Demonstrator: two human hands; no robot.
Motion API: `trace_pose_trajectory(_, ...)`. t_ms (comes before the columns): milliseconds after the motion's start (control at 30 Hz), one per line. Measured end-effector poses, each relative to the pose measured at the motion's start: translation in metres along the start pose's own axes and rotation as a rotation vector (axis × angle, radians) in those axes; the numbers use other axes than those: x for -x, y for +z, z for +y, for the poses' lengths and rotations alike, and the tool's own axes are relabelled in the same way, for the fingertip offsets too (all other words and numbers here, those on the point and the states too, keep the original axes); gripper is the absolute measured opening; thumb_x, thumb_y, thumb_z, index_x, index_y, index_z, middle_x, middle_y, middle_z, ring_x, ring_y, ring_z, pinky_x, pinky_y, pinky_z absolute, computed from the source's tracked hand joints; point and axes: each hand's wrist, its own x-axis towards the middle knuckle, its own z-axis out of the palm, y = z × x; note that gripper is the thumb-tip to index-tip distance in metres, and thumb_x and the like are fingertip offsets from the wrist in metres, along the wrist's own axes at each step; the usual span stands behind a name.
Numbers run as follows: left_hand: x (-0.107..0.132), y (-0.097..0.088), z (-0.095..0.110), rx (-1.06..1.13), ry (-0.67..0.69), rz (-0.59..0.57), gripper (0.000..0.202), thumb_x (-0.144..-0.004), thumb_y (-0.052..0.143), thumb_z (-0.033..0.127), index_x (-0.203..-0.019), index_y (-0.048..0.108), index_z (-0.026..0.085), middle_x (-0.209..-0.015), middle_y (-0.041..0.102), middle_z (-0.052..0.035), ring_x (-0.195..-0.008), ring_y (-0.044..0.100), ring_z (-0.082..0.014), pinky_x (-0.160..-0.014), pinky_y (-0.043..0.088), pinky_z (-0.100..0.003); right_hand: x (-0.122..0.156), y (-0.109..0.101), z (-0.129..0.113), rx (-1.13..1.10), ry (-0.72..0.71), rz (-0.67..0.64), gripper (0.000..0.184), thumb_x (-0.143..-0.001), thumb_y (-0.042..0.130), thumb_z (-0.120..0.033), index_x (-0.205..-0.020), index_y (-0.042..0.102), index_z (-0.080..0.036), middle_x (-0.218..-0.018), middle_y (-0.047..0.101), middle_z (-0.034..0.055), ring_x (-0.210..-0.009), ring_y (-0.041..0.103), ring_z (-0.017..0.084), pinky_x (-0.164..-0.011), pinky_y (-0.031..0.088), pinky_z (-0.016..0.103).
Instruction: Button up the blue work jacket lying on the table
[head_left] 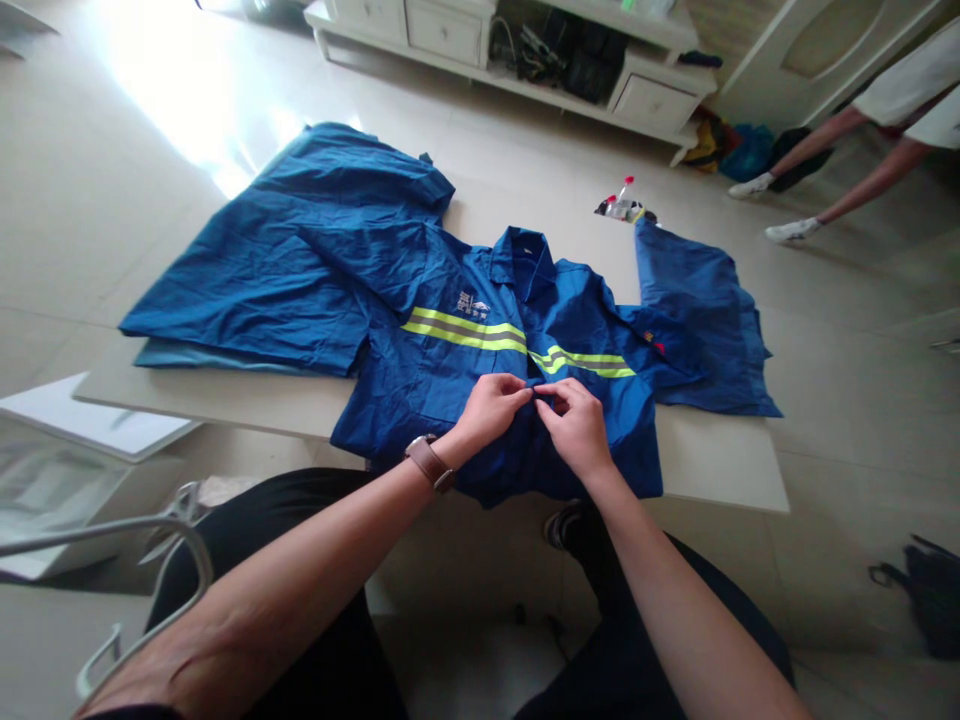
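Note:
A blue work jacket with yellow and grey reflective stripes lies face up on a pale table, its collar pointing away from me. My left hand, with a watch on the wrist, pinches the jacket's front edge just below the stripe. Close beside it, my right hand pinches the same front opening from the other side. The fingertips nearly meet, and whatever fastener may be between them is too small to make out.
More folded blue garments lie at the table's left, and another blue garment at its right. Bottles with red caps stand beyond the far edge. A white cabinet and another person's legs are farther back.

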Motion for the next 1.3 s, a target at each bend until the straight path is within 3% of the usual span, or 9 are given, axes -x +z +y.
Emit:
trace_pose_trajectory(333,0.005,0.003,0.007,0.141,-0.079,0.038,0.023,-0.071,0.07,0.035,-0.076,0.067,0.013,-0.065,0.06,0.0012,-0.059,0.047,-0.008,-0.055,0.031,-0.021,-0.001,-0.001,0.0,-0.001,-0.017,-0.022,0.015,-0.086,0.062,-0.023,-0.093,0.075,-0.018,-0.088,0.067,0.0049,-0.07,0.059,0.015,-0.065,0.049,0.028)
trace_pose_trajectory(567,0.003,0.004,0.004,0.179,-0.057,0.065,0.021,-0.072,0.072,0.031,-0.081,0.067,0.013,-0.072,0.063,0.0006,-0.064,0.052,-0.0086,-0.063,0.039,-0.021,-0.001,-0.001,0.0,0.009,-0.018,-0.029,0.015,-0.088,0.061,-0.026,-0.092,0.074,-0.019,-0.089,0.067,0.0055,-0.073,0.06,0.016,-0.067,0.05,0.029)
trace_pose_trajectory(1100,0.001,0.005,-0.003,0.117,-0.015,0.081,0.009,-0.077,0.069,0.017,-0.085,0.068,0.013,-0.077,0.069,-0.0023,-0.069,0.061,-0.0106,-0.063,0.045,-0.021,-0.001,-0.001,0.0,0.016,-0.046,0.003,0.013,-0.09,0.062,-0.025,-0.082,0.069,-0.018,-0.084,0.063,0.0031,-0.072,0.057,0.015,-0.067,0.045,0.028)
trace_pose_trajectory(1300,0.005,0.005,0.002,0.118,0.02,0.046,0.017,-0.075,0.07,0.012,-0.091,0.064,0.014,-0.07,0.066,0.0014,-0.065,0.06,-0.0095,-0.061,0.044,-0.019,-0.001,0.0,-0.003,0.024,-0.061,0.017,0.014,-0.091,0.059,-0.024,-0.079,0.064,-0.018,-0.084,0.061,0.0034,-0.074,0.057,0.016,-0.068,0.045,0.029)
